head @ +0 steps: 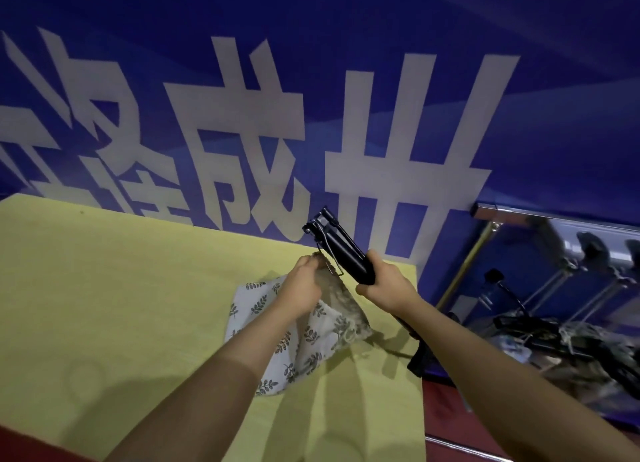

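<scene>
A white cloth bag with a dark leaf print lies on the yellow tabletop. My left hand pinches the bag's upper edge and lifts it off the table. My right hand grips a black folded device with metal wire parts, perhaps a folded stand. Its far end points up and left, just above the lifted edge of the bag. The bag's mouth is hidden behind my left hand.
A blue wall with large white characters stands right behind the table. To the right, beyond the table's edge, a glass-fronted case holds several dark stands and cables. A red strip runs along the bottom left corner.
</scene>
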Action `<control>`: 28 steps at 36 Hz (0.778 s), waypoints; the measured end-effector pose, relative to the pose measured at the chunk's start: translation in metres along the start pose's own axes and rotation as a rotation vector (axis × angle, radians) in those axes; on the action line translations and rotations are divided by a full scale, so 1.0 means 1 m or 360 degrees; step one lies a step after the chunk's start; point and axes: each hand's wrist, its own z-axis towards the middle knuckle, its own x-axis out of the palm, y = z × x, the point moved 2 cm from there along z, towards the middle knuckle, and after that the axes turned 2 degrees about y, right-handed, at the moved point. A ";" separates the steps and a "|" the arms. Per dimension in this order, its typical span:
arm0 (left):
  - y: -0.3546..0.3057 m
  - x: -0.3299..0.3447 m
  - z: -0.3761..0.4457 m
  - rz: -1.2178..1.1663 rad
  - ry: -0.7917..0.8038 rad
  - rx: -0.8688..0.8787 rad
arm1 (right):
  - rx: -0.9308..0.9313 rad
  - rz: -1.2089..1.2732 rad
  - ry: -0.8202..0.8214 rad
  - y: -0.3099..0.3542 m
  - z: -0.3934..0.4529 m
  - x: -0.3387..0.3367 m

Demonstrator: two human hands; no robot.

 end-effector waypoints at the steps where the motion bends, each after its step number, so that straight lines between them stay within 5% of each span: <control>1: 0.003 -0.003 0.001 0.0004 0.0017 -0.0004 | 0.0000 0.0022 0.0010 -0.002 0.000 -0.002; 13: 0.025 -0.030 0.011 0.0052 0.0209 -0.0095 | -0.0077 -0.0544 0.0356 -0.022 -0.002 0.005; 24: 0.007 -0.010 0.013 0.0281 0.0436 0.0142 | -0.0513 -0.1357 0.0206 0.007 0.015 0.002; 28: 0.005 -0.002 0.012 0.0673 0.0236 0.0227 | -0.0902 -0.1598 0.0043 0.023 0.020 -0.004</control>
